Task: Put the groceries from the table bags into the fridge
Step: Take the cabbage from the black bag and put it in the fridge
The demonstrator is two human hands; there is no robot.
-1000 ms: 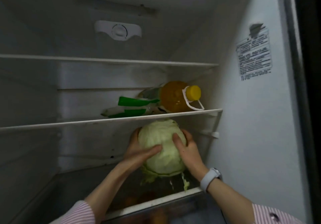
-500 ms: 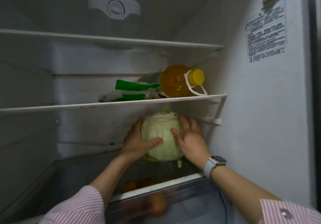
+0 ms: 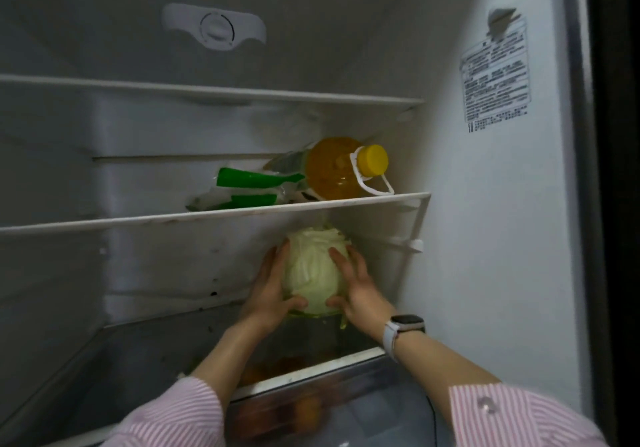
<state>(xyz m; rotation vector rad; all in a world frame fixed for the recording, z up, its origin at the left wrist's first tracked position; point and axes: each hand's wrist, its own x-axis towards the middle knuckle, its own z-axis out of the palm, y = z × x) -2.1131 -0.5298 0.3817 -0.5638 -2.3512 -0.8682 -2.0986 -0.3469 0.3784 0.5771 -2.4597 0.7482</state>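
Note:
A pale green cabbage (image 3: 313,270) rests on the glass bottom shelf (image 3: 156,353) of the open fridge, toward the back right, just under the middle shelf (image 3: 214,216). My left hand (image 3: 272,292) cups its left side and my right hand (image 3: 358,285) cups its right side, thumbs under the front. Both hands hold the cabbage between them.
On the middle shelf lie a yellow-capped bottle of orange liquid (image 3: 337,169) and green-and-white packets (image 3: 249,186). The top shelf (image 3: 207,91) is bare. A crisper drawer (image 3: 311,408) below holds orange fruit. The fridge's right wall (image 3: 485,238) is close to the cabbage.
Both hands have pushed the cabbage deeper into the fridge and set it down on the bottom shelf, with the fingers now spread wider along its sides.

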